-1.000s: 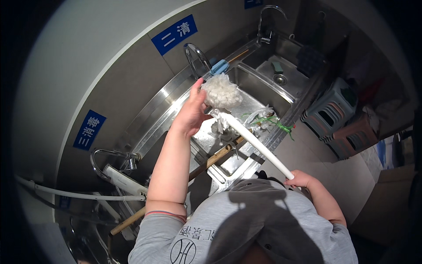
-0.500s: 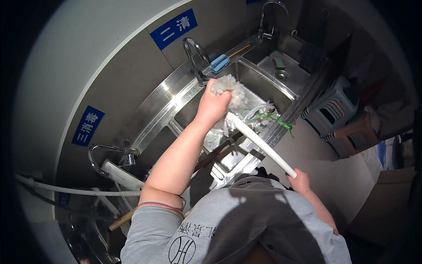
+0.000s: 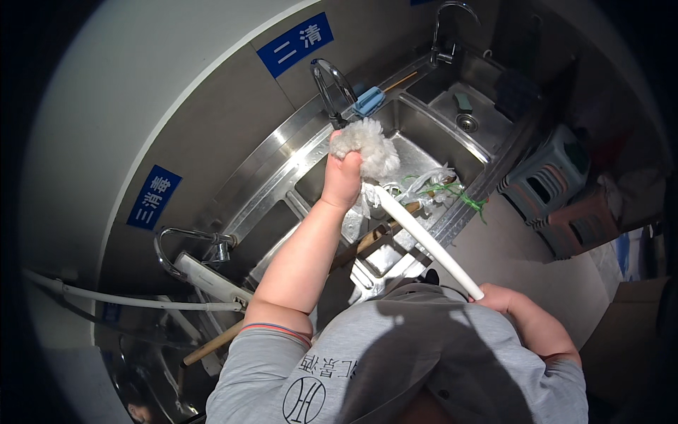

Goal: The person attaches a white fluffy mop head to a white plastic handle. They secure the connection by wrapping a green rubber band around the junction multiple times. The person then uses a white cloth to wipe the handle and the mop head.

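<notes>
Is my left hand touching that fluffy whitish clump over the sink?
Touching. The head view shows the left hand closed on the left side of the fluffy whitish clump, which bulges beyond it.

A pale wall (image 3: pixel 120 78) curves across the far left above grey panelling (image 3: pixel 212 131), which bears blue signs (image 3: pixel 153 198) with white characters. Below the panelling, a row of stainless-steel sinks (image 3: pixel 446 126) with arched chrome taps (image 3: pixel 321 85) runs from near left to far right. To the right, blue-grey stools (image 3: pixel 554 161) and pinkish stools (image 3: pixel 592 214) stand on a light floor (image 3: pixel 512 247). Bright light glints off the steel; the right edge is dark.
</notes>
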### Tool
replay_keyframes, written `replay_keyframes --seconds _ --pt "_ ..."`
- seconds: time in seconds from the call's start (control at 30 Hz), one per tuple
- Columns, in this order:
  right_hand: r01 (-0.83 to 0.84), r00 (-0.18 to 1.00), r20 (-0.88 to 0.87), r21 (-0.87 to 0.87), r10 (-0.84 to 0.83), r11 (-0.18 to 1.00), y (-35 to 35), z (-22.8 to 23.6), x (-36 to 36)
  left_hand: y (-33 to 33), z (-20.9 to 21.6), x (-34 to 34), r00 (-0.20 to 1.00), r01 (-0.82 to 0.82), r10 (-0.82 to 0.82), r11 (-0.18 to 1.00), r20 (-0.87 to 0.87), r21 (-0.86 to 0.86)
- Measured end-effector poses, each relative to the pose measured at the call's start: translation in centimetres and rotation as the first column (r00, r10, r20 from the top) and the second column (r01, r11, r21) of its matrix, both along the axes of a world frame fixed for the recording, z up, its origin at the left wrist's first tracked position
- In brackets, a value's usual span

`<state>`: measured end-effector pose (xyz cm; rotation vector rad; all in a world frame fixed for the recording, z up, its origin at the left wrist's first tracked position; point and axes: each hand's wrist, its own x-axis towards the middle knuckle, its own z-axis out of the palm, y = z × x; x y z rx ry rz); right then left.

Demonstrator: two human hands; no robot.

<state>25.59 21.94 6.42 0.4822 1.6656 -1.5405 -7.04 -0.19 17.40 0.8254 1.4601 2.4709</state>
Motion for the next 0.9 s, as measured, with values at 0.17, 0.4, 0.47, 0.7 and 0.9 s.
replay_keyframes --seconds 0.17,0.4,0.47,0.7,0.9 --pt "0.307 0.873 -0.488 0.534 -0.009 0.788 -3.2 2.2 -1.7 0.6 1.1 -1.6 0.955 -0.242 0.288 0.893 0.069 -0.381" --pt "0.381 0.879 -0.474 0.769 0.059 0.514 -5.5 2.4 -3.9 0.6 3.0 -2.1 0.951 -0.269 0.308 0.819 -0.007 -0.507" --pt "0.344 0.882 -0.469 0.705 0.044 0.621 -5.2 2.3 -4.0 0.6 3.3 -1.7 0.967 -0.229 0.255 0.868 0.000 -0.442" --pt "0.007 0.987 -0.162 0.086 0.007 0.996 -2.8 1.1 -3.7 0.1 2.6 -1.6 0.999 -0.044 0.040 0.982 -0.026 -0.182" --pt "0.020 0.998 -0.054 -0.041 -0.022 0.999 -2.3 1.1 -4.4 0.4 0.8 -2.0 0.998 0.007 0.001 0.988 0.057 -0.153"
